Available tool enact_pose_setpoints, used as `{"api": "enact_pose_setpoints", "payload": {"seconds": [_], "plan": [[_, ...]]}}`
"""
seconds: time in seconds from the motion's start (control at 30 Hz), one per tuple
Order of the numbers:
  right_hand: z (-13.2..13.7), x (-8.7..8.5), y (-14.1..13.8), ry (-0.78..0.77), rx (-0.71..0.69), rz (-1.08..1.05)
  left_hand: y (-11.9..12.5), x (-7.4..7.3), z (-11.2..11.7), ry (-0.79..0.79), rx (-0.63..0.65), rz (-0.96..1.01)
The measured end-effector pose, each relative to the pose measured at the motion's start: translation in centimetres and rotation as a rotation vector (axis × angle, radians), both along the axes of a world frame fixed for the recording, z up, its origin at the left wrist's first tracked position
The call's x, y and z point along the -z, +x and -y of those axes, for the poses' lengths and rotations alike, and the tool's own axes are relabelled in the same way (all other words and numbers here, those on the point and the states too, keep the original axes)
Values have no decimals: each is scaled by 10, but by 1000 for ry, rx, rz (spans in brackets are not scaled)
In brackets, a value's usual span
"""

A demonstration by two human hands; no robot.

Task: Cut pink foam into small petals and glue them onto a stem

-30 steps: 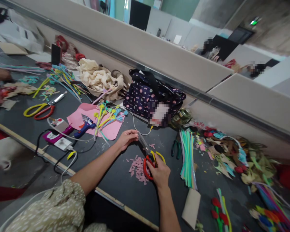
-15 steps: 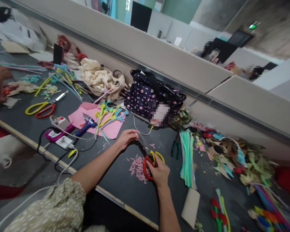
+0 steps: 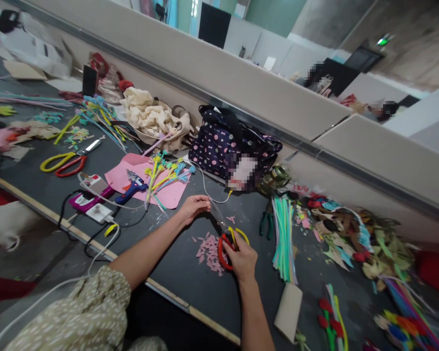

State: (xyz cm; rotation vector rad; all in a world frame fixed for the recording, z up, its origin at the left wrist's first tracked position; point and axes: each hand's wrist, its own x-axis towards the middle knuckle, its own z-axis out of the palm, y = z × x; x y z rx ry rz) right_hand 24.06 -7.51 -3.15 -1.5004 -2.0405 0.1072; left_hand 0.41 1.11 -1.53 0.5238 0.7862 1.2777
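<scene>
My right hand (image 3: 244,259) grips scissors (image 3: 226,254) with one red and one yellow handle, the blades pointing up and left. At the blade tips, the fingers of my left hand (image 3: 197,208) are pinched together; what sits between them is too small to make out. Below the blades a heap of small cut pink pieces (image 3: 209,253) lies on the dark table, with a few more pieces (image 3: 231,219) just beyond the scissors.
Left of my hands are a blue glue gun (image 3: 133,187), pink sheet (image 3: 175,195), power strip (image 3: 88,200) and second scissors (image 3: 68,161). A dotted bag (image 3: 212,146) stands behind. Pliers (image 3: 267,222), pastel stems (image 3: 283,239) and a cardboard tube (image 3: 288,312) lie to the right.
Another person's hand at the far left has mostly drawn out of view, uncovering a yellow-green piece there. My hands and the scissors have hardly moved.
</scene>
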Motion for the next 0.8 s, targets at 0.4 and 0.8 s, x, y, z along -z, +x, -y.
{"api": "enact_pose_setpoints", "payload": {"seconds": [0.4,0.8], "plan": [[0,-1,3,112,-47,62,0,0,0,0,-1,-10],[1,-8,1,124,10,28,-1,-1,1,38,26,-16]]}}
